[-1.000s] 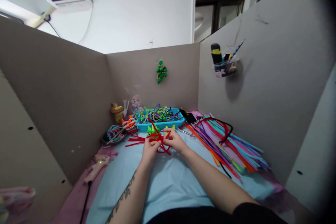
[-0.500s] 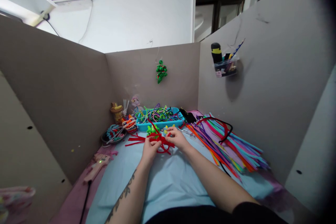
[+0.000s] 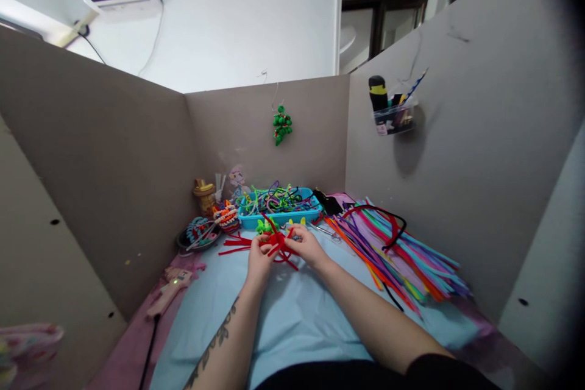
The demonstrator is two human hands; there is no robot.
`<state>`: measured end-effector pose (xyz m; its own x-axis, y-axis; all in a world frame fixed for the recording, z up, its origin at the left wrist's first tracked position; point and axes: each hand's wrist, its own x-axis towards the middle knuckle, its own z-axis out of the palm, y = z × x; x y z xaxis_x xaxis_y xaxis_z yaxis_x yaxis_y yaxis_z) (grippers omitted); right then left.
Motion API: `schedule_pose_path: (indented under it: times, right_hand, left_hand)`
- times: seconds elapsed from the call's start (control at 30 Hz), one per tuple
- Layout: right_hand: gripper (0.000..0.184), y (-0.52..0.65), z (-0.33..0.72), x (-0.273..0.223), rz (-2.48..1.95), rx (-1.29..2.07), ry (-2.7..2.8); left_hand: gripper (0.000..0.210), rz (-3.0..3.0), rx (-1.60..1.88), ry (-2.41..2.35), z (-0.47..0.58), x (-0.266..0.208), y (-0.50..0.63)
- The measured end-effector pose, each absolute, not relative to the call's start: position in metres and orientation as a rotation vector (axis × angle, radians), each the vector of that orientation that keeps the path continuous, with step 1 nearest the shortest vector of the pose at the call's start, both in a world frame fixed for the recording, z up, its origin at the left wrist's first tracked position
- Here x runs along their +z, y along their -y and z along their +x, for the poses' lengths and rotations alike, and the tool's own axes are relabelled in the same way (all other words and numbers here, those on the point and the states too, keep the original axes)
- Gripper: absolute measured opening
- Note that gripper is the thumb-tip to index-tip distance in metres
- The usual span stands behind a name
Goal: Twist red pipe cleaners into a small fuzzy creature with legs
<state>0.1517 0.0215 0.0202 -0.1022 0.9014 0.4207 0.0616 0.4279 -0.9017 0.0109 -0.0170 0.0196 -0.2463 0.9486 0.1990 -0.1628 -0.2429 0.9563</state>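
Between my two hands is a bunch of red pipe cleaners [image 3: 276,240], crossed at the middle with loose ends sticking out several ways. My left hand [image 3: 260,258] pinches it from the left side. From the right, my right hand [image 3: 307,245] pinches a red strand, thumb and fingers closed. More red pipe cleaners [image 3: 235,245] lie on the cloth just left of my left hand. Behind the bunch sit a green fuzzy figure [image 3: 265,226] and a yellow-and-blue one [image 3: 299,222], the latter partly covered by my right hand.
Pipe cleaner pieces fill a blue tray [image 3: 280,217] at the back. Long multicoloured pipe cleaners [image 3: 388,250] are spread on the right, near scissors [image 3: 325,230]. On the left are a dark bowl [image 3: 197,245] and a pink glue gun [image 3: 170,294] with a cord. Grey panels [image 3: 267,161] enclose the table.
My right hand has moved slightly closer to my left, and the red strands between them have shifted. Both hands keep hold of the red bunch.
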Motion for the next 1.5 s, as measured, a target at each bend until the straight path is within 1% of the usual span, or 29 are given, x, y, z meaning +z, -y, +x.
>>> schedule_pose_path:
  times: [0.13,0.3,0.4,0.53,0.63,0.8,0.87,1.0,1.2,1.37,1.5]
  right_hand:
    - [0.018,-0.026,0.153,0.018,-0.896,0.868,1.437]
    - [0.021,-0.026,0.154,0.019,-0.885,0.88,1.364]
    - [0.024,-0.025,0.155,0.022,-0.862,0.965,1.381]
    - [0.035,-0.025,0.157,0.023,-0.831,1.139,1.478]
    - [0.036,-0.027,0.155,0.019,-0.837,1.082,1.493]
    - [0.033,-0.03,0.148,0.012,-0.876,0.903,1.482]
    - [0.032,-0.029,0.147,0.011,-0.871,0.879,1.504]
    - [0.03,-0.027,0.147,0.012,-0.866,0.884,1.523]
    - [0.025,-0.025,0.148,0.012,-0.84,0.975,1.514]
    - [0.032,-0.026,0.146,0.008,-0.855,1.029,1.476]
    - [0.032,-0.027,0.145,0.006,-0.861,1.018,1.467]
  left_hand:
    - [0.049,1.085,1.636,-1.08,0.012,0.021,0.019]
    - [0.049,1.108,1.589,-1.061,0.014,0.026,0.023]
    - [0.051,1.112,1.553,-1.063,0.013,0.028,0.025]
    - [0.05,1.162,1.499,-1.033,0.013,0.028,0.025]
    - [0.05,1.176,1.51,-1.032,0.015,0.028,0.025]
    - [0.06,1.159,1.541,-1.063,0.018,0.029,0.026]
    - [0.059,1.146,1.559,-1.08,0.019,0.029,0.026]
    - [0.052,1.155,1.552,-1.069,0.017,0.029,0.025]
    - [0.054,1.168,1.586,-1.105,0.015,0.025,0.023]
    - [0.053,1.183,1.606,-1.169,0.019,0.027,0.025]
    - [0.053,1.219,1.587,-1.179,0.019,0.027,0.025]
